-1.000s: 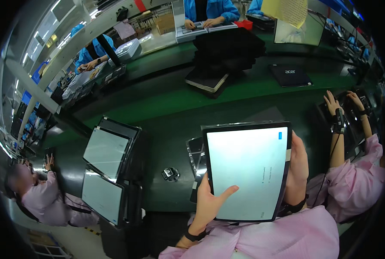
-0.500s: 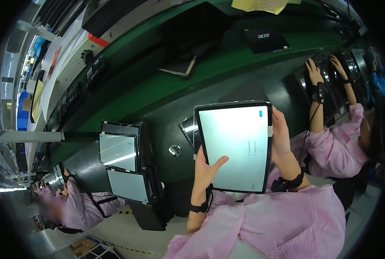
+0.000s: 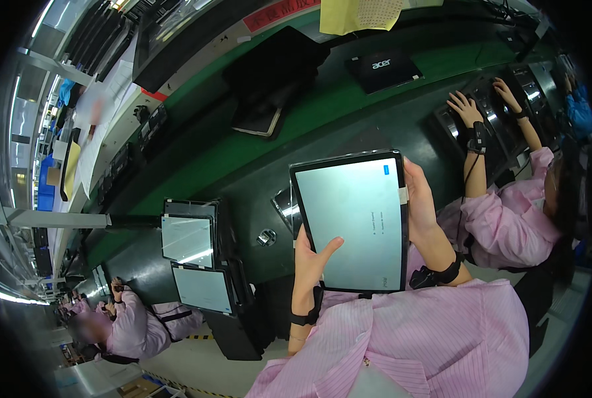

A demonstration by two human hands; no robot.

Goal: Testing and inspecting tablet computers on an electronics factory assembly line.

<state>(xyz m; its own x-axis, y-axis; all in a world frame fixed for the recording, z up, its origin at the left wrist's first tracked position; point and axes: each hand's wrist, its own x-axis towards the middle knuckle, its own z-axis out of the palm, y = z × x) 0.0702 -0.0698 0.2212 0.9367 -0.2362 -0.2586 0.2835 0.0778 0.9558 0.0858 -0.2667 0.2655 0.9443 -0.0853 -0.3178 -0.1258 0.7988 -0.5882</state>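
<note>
A tablet (image 3: 359,225) with a lit, pale screen and black border is held up in front of me. My left hand (image 3: 311,262) grips its left edge, the thumb lying over the screen and the fingers hidden behind. Along the opposite edge, my right hand (image 3: 420,199) clasps the tablet, its palm against the side near a small white tab. Both wrists wear black bands. Partly covered by the held tablet, another dark tablet (image 3: 286,204) lies on the bench at its left.
Stacked at left are tablets with lit screens (image 3: 201,289). A small shiny round object (image 3: 266,237) sits on the dark bench (image 3: 243,186). Farther off lie a black laptop lid (image 3: 383,69) and a dark notebook (image 3: 259,123). Co-workers sit at right (image 3: 501,205) and left (image 3: 136,318).
The view has shifted slightly, so the tablet and both hands appear a little farther left. My grip on the tablet is the same.
</note>
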